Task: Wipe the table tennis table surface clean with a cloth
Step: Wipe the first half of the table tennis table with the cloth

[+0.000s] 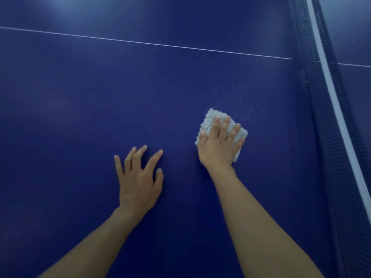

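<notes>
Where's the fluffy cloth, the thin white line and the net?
cloth (210, 119): head view, on its bare fluffy far corner.
white line (160, 44): head view, about midway along the stripe.
net (329, 81): head view, on its white top band.

**Cloth on a blue table tennis tabletop**

The right hand presses the fluffy white cloth flat, fingers spread. The left hand rests beside it, splayed. White specks lie beyond the cloth, near the net.

Tabletop: deep blue, plain, crossed by a thin white line. Cloth: pale grey-white, nubbly pile. Net: dark blue fine mesh, white top band. Specks: white, scattered.
</notes>
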